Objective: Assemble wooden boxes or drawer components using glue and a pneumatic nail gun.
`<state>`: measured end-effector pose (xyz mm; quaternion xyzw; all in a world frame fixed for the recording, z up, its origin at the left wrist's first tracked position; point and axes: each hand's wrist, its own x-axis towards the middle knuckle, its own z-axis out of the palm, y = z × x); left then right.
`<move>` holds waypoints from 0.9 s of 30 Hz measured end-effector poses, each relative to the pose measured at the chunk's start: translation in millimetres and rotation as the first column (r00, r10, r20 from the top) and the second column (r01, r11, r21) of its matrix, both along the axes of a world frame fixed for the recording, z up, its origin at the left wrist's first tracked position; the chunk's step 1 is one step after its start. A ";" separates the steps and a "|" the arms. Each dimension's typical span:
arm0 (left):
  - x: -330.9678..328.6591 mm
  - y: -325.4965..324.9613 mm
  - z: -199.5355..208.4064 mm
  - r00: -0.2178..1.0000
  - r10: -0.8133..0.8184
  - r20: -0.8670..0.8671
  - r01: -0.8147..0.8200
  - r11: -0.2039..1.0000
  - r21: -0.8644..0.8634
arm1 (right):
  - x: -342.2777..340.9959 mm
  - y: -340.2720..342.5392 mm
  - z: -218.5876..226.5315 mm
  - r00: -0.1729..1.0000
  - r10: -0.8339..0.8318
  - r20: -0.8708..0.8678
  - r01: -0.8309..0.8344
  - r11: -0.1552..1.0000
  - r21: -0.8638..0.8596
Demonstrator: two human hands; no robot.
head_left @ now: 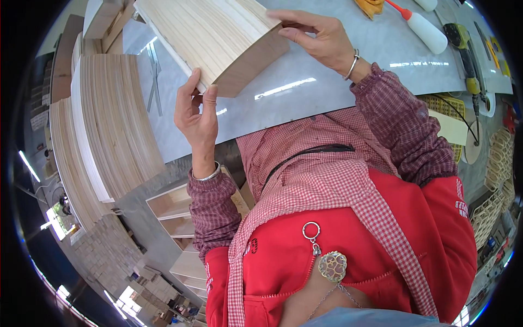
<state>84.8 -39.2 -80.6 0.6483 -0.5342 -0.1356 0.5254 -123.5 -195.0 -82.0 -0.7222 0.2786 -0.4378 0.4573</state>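
A pale, striped-grain wooden box (218,38) stands tilted over the grey work table (283,98), its far end cut off by the view's upper edge. At its near left corner, my left hand (197,111) is closed with thumb and fingers on the thin edge board. My right hand (324,41) is at the near right corner, fingers over the top edge and thumb beside the side face. The right fingertips are slightly blurred. Whether the box is hollow inside cannot be seen.
Stacked wooden boards (117,125) rise at the left. A metal strip tool (154,79) lies on the table. At the right are a white squeeze bottle (426,32) with a red nozzle, a yellow-green power drill (463,54) and an orange cloth (370,6). Wooden shelving (174,204) stands below the table.
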 end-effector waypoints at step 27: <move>-1.1 0.6 -7.2 1.000 0.012 0.019 -0.011 0.999 -0.030 | 0.4 0.1 -17.2 0.967 -0.245 -0.076 0.200 0.905 -0.375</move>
